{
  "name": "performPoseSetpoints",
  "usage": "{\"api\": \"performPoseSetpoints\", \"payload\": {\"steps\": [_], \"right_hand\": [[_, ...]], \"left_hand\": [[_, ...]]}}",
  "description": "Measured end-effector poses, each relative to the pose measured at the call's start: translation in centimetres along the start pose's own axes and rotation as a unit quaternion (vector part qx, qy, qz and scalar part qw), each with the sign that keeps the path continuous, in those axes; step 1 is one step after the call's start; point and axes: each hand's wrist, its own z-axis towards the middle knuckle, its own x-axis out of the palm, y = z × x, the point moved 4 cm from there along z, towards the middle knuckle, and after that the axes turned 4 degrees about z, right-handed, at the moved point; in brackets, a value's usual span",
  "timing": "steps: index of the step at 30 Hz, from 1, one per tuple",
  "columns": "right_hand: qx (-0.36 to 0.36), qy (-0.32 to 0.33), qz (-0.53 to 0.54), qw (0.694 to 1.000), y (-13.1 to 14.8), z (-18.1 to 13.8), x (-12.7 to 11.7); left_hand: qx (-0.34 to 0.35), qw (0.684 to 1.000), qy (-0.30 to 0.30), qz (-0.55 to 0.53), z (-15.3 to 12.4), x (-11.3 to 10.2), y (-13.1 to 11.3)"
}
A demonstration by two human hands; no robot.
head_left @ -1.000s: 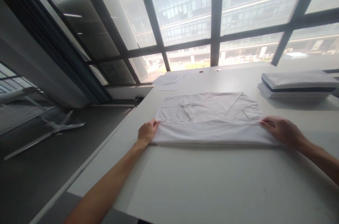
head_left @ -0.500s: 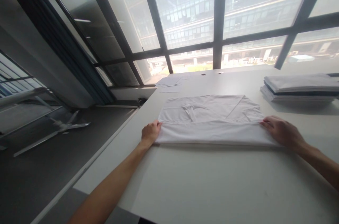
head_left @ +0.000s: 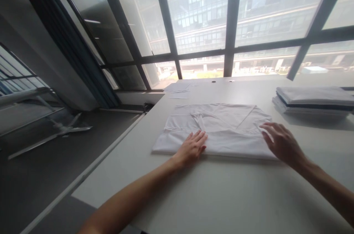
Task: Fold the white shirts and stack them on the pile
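A white garment [head_left: 221, 127], folded into a wide rectangle, lies flat on the white table [head_left: 221, 197]. My left hand [head_left: 192, 147] rests flat on its near fold, fingers stretched out and pointing away from me. My right hand [head_left: 279, 142] hovers over or touches the garment's right end, fingers spread and open. Neither hand grips the cloth.
A stack of folded garments [head_left: 313, 99], white with one dark layer, sits at the table's right. Loose papers [head_left: 178, 90] lie at the far left corner. The table's left edge drops to a dark floor. A large window fills the background.
Both hands have let go of the garment's side edges. The left hand moved right onto the near fold, and the right hand lifted and opened over the right end.
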Motion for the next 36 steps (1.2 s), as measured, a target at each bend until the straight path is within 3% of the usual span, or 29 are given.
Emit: {"api": "performPoseSetpoints", "payload": {"steps": [4, 7, 11, 15, 22, 28, 32, 36], "right_hand": [[-0.080, 0.038, 0.138, 0.987, 8.3, 2.1, 1.7], [-0.154, 0.106, 0.186, 0.965, 13.7, 2.8, 4.5], [-0.156, 0.198, 0.170, 0.953, 16.4, 2.6, 8.3], [-0.121, 0.255, 0.140, 0.949, 15.7, 2.1, 10.0], [-0.120, 0.266, 0.145, 0.946, 15.5, 2.1, 9.8], [-0.122, 0.267, 0.158, 0.943, 14.4, 2.0, 9.9], [-0.133, 0.291, 0.159, 0.934, 9.9, 1.3, 8.8], [-0.103, 0.304, 0.118, 0.940, 2.0, -0.4, 5.9]], "left_hand": [[-0.019, 1.000, 0.021, -0.001, 0.4, 1.4, 0.1], [-0.022, 1.000, 0.017, 0.012, 0.3, 1.6, 0.4], [-0.035, 0.999, 0.018, 0.021, 0.3, 1.8, 0.4], [-0.066, 0.997, 0.029, 0.014, 0.2, 1.7, 1.6], [-0.130, 0.990, 0.051, 0.013, -1.2, 1.7, 5.8], [-0.136, 0.990, 0.032, 0.025, -1.4, 1.7, 5.7], [-0.152, 0.987, 0.043, 0.034, -1.4, 1.2, 5.4], [-0.160, 0.985, 0.059, 0.037, -1.3, 1.2, 5.6]]}}
